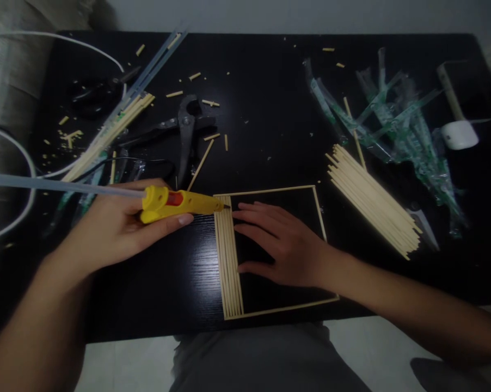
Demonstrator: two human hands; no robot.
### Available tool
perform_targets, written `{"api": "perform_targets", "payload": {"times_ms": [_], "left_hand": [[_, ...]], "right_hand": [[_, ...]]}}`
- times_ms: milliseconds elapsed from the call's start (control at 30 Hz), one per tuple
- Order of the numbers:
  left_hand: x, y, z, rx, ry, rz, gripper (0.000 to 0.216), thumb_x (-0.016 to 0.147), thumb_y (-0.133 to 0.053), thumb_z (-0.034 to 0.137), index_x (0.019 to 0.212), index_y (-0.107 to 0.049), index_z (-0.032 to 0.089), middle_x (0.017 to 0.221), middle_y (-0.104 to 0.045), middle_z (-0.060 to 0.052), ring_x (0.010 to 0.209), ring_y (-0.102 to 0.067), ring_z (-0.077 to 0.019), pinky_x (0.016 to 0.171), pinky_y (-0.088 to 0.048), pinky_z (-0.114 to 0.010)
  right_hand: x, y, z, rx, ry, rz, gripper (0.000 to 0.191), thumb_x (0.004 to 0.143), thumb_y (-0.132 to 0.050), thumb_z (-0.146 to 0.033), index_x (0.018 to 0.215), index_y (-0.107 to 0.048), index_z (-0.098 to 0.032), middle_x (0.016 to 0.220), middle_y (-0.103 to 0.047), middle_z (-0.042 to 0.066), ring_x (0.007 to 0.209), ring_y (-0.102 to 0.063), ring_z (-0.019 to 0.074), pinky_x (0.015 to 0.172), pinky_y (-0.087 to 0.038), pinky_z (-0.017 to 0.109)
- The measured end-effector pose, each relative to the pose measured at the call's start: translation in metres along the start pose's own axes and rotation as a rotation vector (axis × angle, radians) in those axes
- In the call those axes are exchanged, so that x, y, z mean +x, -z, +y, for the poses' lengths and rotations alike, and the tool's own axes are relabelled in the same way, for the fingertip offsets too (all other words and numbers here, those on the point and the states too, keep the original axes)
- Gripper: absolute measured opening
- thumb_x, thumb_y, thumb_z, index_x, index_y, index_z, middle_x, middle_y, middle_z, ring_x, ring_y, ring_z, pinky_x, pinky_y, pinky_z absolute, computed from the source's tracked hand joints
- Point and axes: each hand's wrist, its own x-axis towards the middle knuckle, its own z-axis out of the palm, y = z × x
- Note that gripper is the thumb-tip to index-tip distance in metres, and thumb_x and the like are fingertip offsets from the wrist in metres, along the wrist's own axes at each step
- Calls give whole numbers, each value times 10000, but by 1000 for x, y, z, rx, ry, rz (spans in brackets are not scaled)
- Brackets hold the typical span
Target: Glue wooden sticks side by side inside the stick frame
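Observation:
My left hand [123, 228] is wrapped round a yellow hot glue gun [184, 204], with a long translucent glue stick [66, 185] running out of its back. The nozzle is at the top end of a row of thin wooden sticks [229, 261], laid side by side along the left of a rectangular stick frame [270, 190]. My right hand [286, 245] lies over the frame with fingers stretched out. Its fingertips are at the right edge of the row. Whether the nozzle touches the wood I cannot tell.
A pile of wooden sticks [372, 201] lies right of the frame, near clear wrappers [404, 120]. Further right are a white case [460, 134] and a phone [470, 90]. Black pliers [184, 130], scissors [94, 92], more sticks [110, 130] and a white cable [29, 163] lie left.

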Motion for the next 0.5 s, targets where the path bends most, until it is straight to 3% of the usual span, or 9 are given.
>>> {"api": "perform_targets", "payload": {"times_ms": [167,367,500], "left_hand": [[0,-3,-2,42,12,40,153,988,-764,501,925,-792,365,865,-741,-8,685,-717,-211,528,-554,-349],[-3,1,0,20,-27,-32,244,1004,-738,537,844,-766,355,829,-715,-18,688,-712,-222,549,-571,-375],[-2,-1,1,31,-3,-4,146,1005,-748,509,975,-807,379,882,-749,-6,717,-731,-213,567,-585,-352]], "right_hand": [[0,-1,0,-24,8,12,539,1060,-767,-471,1452,-657,-118,1514,-714,206,1508,-633,342,1273,-539,570],[0,-2,0,2,-2,14,559,1064,-762,-456,1507,-632,-141,1526,-708,200,1522,-616,335,1261,-543,594],[-1,-2,0,-8,1,10,547,1067,-758,-464,1491,-635,-142,1528,-707,201,1518,-622,337,1264,-542,594]]}}
